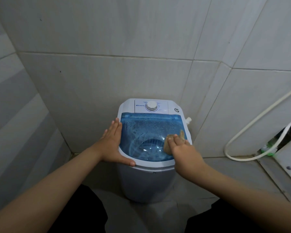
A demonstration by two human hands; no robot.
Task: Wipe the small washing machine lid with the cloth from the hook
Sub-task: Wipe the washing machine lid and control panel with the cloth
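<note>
A small white washing machine stands on the floor against the tiled wall. Its see-through blue lid is closed and carries water droplets near the back. My right hand presses a tan cloth flat against the right side of the lid. My left hand lies flat on the machine's left rim, fingers stretched out, thumb on the front edge, holding nothing.
A white dial sits on the control panel behind the lid. A white hose loops down the right wall to the floor. A green-bristled brush lies by a white fixture at the right. Tiled walls close in on three sides.
</note>
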